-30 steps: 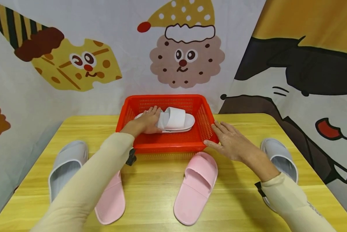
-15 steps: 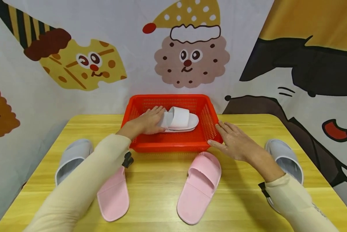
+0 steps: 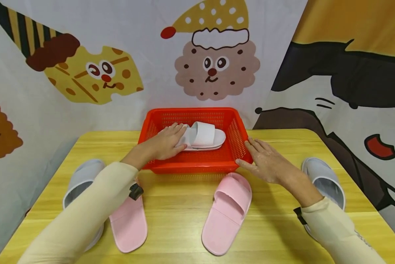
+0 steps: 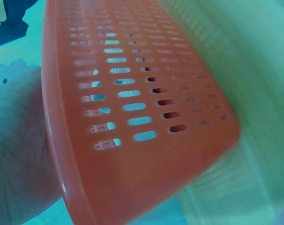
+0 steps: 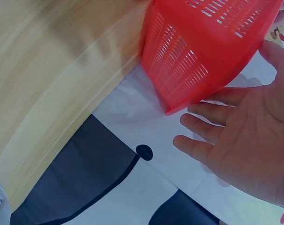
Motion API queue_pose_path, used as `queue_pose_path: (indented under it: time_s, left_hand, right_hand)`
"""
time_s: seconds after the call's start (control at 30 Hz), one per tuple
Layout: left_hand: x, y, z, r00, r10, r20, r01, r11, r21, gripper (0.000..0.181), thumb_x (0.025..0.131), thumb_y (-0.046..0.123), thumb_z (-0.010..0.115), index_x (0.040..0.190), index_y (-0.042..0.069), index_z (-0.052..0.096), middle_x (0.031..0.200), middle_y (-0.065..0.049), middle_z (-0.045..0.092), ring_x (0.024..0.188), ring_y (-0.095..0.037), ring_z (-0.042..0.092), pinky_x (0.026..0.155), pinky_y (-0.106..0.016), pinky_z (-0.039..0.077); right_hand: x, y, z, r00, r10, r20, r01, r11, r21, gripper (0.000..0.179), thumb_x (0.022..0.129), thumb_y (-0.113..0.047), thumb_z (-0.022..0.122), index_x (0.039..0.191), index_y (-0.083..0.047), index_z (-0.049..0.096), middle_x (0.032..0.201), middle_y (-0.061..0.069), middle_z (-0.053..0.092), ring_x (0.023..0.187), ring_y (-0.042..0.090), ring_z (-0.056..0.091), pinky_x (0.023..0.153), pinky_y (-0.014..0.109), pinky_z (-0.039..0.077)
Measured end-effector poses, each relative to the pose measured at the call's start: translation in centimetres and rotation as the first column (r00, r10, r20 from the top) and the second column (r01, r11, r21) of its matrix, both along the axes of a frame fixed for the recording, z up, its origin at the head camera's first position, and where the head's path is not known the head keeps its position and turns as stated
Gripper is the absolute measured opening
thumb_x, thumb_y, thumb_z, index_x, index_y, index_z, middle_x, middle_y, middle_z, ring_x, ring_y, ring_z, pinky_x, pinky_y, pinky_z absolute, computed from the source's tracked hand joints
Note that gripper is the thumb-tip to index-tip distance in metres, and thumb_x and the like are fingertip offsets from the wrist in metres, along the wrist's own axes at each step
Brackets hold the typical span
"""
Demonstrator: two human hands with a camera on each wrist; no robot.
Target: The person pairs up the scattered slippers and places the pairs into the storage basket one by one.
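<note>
The left hand (image 3: 165, 143) lay over the left end of the white slippers (image 3: 205, 136), its fingers straight and curled round nothing; whether it pressed on them could not be told. The slippers lay lengthwise in the red basket (image 3: 197, 167), whose walls presumably kept them together at the far side of the table (image 3: 174, 220). The right hand (image 3: 266, 161) had straight fingers and a wide-set thumb at the basket's right near corner, perhaps to steady it. From there, the slippers lay left and slightly far, inside the rim.
</note>
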State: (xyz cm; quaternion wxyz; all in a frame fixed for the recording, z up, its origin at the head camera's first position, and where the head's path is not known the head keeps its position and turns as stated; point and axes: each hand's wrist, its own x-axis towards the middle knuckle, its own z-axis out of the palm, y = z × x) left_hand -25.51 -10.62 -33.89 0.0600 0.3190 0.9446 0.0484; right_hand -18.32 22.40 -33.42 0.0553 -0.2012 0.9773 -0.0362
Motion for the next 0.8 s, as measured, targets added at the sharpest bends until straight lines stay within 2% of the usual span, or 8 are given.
queue_pose_path:
  time_s: [0.23,0.5,0.67,0.8]
  left_hand:
    - [1.4,0.0,-0.1,0.996,-0.052,-0.078,0.052,0.999,0.003,0.071,0.094,0.048,0.032,0.145,0.006,0.007,0.149,-0.010,0.005,0.134,-0.028,0.001,0.105,-0.044,0.007]
    - [3.0,-0.4,0.0,0.993,-0.033,-0.114,0.036,0.999,0.022,0.075,0.091,0.056,0.029,0.145,0.010,0.007,0.149,-0.008,0.005,0.135,-0.027,0.001,0.105,-0.045,0.005]
    - [3.9,-0.9,-0.1,0.988,-0.014,-0.152,0.019,0.999,0.030,0.079,0.089,0.060,0.030,0.146,0.011,0.007,0.149,-0.009,0.007,0.134,-0.031,0.004,0.105,-0.044,0.004]
    - [4.4,-1.1,-0.2,0.981,-0.026,-0.191,0.035,0.998,0.044,0.080,0.087,0.062,0.030,0.146,0.012,0.009,0.149,-0.010,0.010,0.134,-0.032,0.006,0.105,-0.045,0.005]
  right_hand:
    - [0.0,0.1,0.0,1.000,0.000,0.000,0.000,1.000,-0.002,0.090,0.084,-0.067,0.029,0.142,0.000,0.019,0.147,0.019,0.014,0.130,0.040,0.012,0.103,0.051,0.008]
    - [-0.1,0.0,0.0,1.000,-0.006,-0.005,0.006,1.000,-0.011,0.090,0.083,-0.067,0.031,0.142,-0.001,0.020,0.147,0.018,0.015,0.130,0.039,0.012,0.103,0.052,0.009]
    - [0.0,0.3,-0.3,0.999,-0.012,-0.052,0.010,0.999,-0.046,0.089,0.082,-0.069,0.034,0.142,-0.004,0.025,0.146,0.015,0.020,0.129,0.038,0.016,0.102,0.053,0.015]
    - [0.0,0.5,-0.8,0.997,-0.016,-0.082,0.011,0.997,-0.070,0.087,0.082,-0.068,0.034,0.142,-0.005,0.027,0.145,0.014,0.021,0.129,0.036,0.018,0.102,0.051,0.015]
